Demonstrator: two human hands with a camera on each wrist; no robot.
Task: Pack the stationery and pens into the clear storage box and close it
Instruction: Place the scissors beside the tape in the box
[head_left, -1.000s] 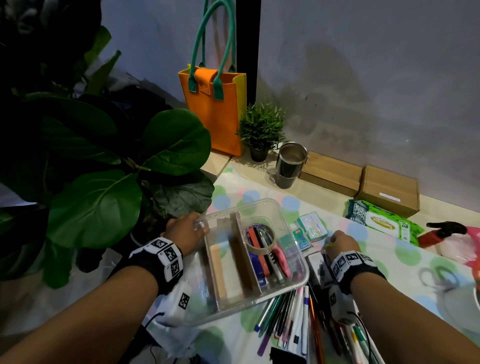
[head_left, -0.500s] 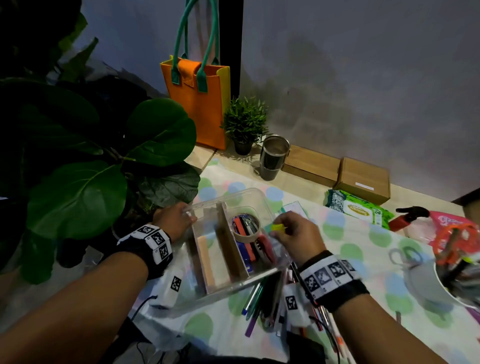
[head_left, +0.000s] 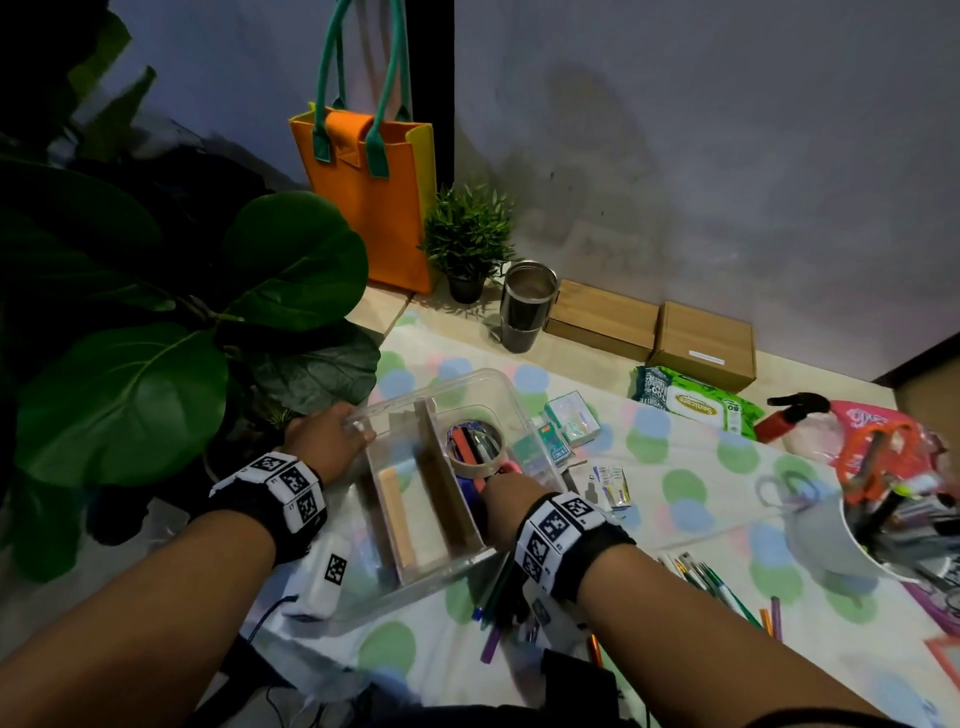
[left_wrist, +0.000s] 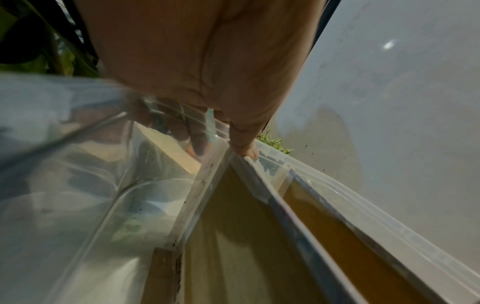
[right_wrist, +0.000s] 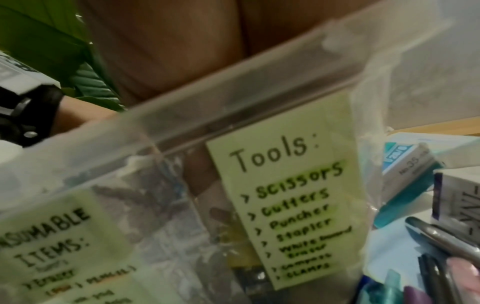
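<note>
The clear storage box (head_left: 431, 389) stands on the dotted cloth, split by cardboard dividers. Its right compartment holds a tape roll (head_left: 475, 449) and several pens and tools. My left hand (head_left: 324, 441) grips the box's far left corner, thumb (left_wrist: 244, 144) over the rim (left_wrist: 363, 205), fingers outside the wall. My right hand (head_left: 511, 491) reaches down into the right compartment, its fingers hidden. In the right wrist view that hand (right_wrist: 168, 51) sits above the box wall (right_wrist: 130, 164), which bears a "Tools" label (right_wrist: 285, 195). Loose pens (head_left: 498, 597) lie under the box's near edge.
Small staple boxes (head_left: 571, 418) and more pens (head_left: 717, 582) lie right of the box. A white tub (head_left: 831, 551) of scissors and pens stands far right. A big leafy plant (head_left: 130, 395) crowds the left. An orange bag (head_left: 374, 197), steel tumbler (head_left: 527, 306) and wipes (head_left: 696, 408) line the back.
My right hand rose from the cloth right of the box pinching a small yellow item, then went into the right compartment. The left hand stayed on the box corner.
</note>
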